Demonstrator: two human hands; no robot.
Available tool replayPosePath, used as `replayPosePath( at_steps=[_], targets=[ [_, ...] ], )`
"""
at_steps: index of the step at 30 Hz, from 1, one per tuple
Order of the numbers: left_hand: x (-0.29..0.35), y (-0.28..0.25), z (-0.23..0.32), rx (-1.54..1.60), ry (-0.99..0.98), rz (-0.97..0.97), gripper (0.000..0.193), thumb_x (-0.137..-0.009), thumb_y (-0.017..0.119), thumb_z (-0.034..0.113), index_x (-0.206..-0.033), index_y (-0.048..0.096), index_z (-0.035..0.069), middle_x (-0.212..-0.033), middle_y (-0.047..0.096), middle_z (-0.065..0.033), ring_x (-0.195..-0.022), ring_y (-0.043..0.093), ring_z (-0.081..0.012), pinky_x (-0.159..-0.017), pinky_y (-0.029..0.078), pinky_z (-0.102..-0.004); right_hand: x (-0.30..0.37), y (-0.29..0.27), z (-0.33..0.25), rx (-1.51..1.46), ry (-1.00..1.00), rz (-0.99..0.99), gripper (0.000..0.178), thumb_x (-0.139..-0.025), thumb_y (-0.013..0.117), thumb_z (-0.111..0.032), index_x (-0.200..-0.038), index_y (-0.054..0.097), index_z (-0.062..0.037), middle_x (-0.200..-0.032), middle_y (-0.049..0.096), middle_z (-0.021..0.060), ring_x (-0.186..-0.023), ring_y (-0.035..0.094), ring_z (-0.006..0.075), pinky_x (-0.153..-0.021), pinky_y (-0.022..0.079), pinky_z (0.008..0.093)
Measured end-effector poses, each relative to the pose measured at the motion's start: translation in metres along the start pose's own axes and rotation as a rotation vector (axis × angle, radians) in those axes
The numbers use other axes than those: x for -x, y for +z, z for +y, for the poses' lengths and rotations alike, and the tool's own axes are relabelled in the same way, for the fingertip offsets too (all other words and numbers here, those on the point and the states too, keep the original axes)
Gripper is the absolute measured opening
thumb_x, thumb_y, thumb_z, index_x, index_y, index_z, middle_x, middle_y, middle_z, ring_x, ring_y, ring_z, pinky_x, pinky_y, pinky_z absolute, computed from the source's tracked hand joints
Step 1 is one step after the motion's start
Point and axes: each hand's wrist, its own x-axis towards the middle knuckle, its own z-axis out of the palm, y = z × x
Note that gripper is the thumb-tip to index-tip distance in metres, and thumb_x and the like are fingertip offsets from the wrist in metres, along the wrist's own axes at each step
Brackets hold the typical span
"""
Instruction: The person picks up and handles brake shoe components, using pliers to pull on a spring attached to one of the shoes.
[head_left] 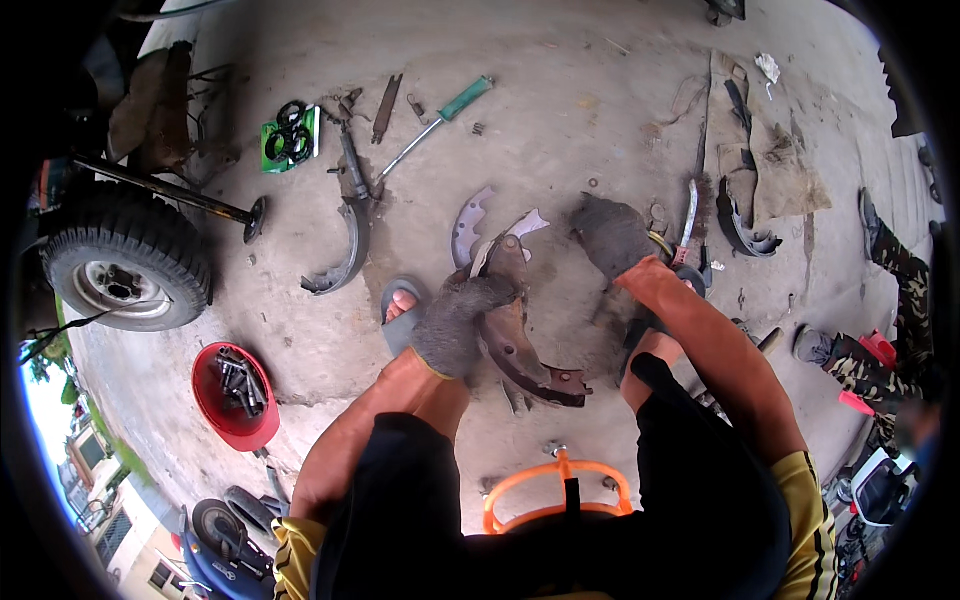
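Observation:
My left hand (462, 325), in a dark grey work glove, is closed on a rusty curved brake shoe (505, 335) held between my knees. Just beyond it, a paler toothed crescent-shaped metal piece (468, 228) lies on the floor. My right hand (612, 238), gloved alike, is apart from the shoe, low over the floor to its right; its fingers are too dark and blurred to read. Close to that hand is a wire brush (692, 215) with a pale handle. Another curved brake shoe (352, 255) rests on the floor to the left.
A green-handled screwdriver (465, 100) and a green box with black rings (290, 140) lie ahead. At left are a wheel (125, 265) and a red bowl of metal parts (265, 425). Cardboard (780, 180) lies right, beyond a person's camouflage trousers (905, 290). An orange-framed stool (490, 515) is under me.

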Motion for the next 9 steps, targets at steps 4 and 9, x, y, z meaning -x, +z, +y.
replayPosePath(
  at_steps=[4,9],
  targets=[
    [-0.002,-0.004,-0.005,0.015,-0.010,0.004,0.036,-0.080,0.064,0.010,-0.115,0.062,-0.001,-0.095,0.066,-0.0085,-0.087,0.063,-0.0206,-0.081,0.050,-0.0306,-0.005,0.003,0.004,0.014,0.099,0.013,0.015,-0.083,0.063,-0.021,-0.093,0.068,-0.0102,-0.096,0.068,0.0128,-0.092,0.067,0.0316,-0.080,0.053,0.0431],
    [-0.013,-0.024,-0.019,-0.004,-0.029,-0.017,0.038,-0.080,0.067,0.012,-0.116,0.063,-0.002,-0.100,0.069,-0.0097,-0.090,0.065,-0.0222,-0.082,0.050,-0.0315,-0.003,-0.005,0.001,-0.096,0.180,-0.009,0.019,-0.083,0.065,-0.022,-0.097,0.069,-0.0098,-0.103,0.068,0.0141,-0.096,0.066,0.0321,-0.083,0.052,0.0434]
  ],
)
